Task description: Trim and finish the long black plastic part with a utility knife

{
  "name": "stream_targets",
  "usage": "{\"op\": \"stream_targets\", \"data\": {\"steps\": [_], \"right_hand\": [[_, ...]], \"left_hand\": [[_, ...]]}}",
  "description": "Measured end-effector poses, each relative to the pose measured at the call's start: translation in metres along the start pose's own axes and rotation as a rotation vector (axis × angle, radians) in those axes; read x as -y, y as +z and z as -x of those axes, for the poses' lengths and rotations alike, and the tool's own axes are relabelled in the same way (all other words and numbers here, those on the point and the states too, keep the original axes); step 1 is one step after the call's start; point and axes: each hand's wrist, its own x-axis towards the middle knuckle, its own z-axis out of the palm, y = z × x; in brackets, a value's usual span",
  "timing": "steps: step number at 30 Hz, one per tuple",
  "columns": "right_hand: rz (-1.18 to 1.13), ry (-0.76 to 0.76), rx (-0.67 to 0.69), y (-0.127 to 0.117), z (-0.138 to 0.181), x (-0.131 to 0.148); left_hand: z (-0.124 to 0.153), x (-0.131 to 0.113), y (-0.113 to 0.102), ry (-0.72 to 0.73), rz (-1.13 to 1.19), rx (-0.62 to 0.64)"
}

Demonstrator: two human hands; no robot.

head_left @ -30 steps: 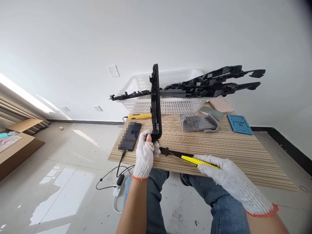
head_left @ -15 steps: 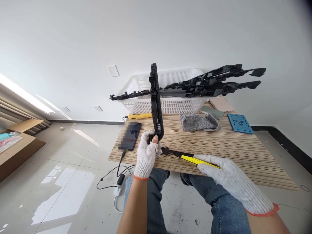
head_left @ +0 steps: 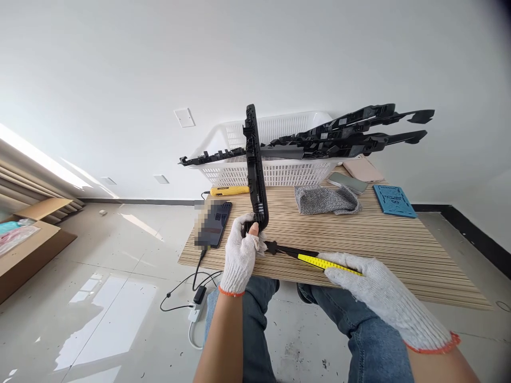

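Observation:
My left hand [head_left: 241, 247], in a white knit glove with a bare thumb tip, is closed around the lower end of a long black plastic trim piece [head_left: 255, 165]. The piece stands upright, ribbed and clipped along its length. My right hand [head_left: 371, 284], gloved too, grips a slim yellow-and-black tool [head_left: 329, 263] with a dotted yellow handle. A thin black length runs from it leftward to a small knob close to my left hand. Whether that knob touches the trim piece, I cannot tell.
Behind the trim piece, a white basket [head_left: 275, 173] holds several black plastic pieces [head_left: 343, 135] jutting out rightward. On the wooden table [head_left: 399, 266] lie a phone [head_left: 213, 226], a yellow corded tool [head_left: 229, 190], a grey cloth [head_left: 325, 201] and a blue plate [head_left: 395, 201]. Cables hang at the left.
Hardly anything differs. Both hands keep their grips, and the view has shifted very slightly.

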Motion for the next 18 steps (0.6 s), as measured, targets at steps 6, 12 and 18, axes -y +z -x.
{"op": "stream_targets", "data": {"steps": [6,12,18], "right_hand": [[-0.014,-0.020,-0.019,0.0001,0.0012,0.0006],[-0.014,-0.028,-0.016,-0.0001,0.0009,-0.0008],[-0.003,-0.023,-0.007,0.0002,-0.0002,-0.0004]], "left_hand": [[0.0002,0.0011,-0.0018,-0.002,-0.004,0.000],[-0.0007,0.0024,-0.0030,-0.007,-0.024,-0.009],[-0.0003,0.0029,-0.0032,-0.006,-0.031,-0.004]]}}
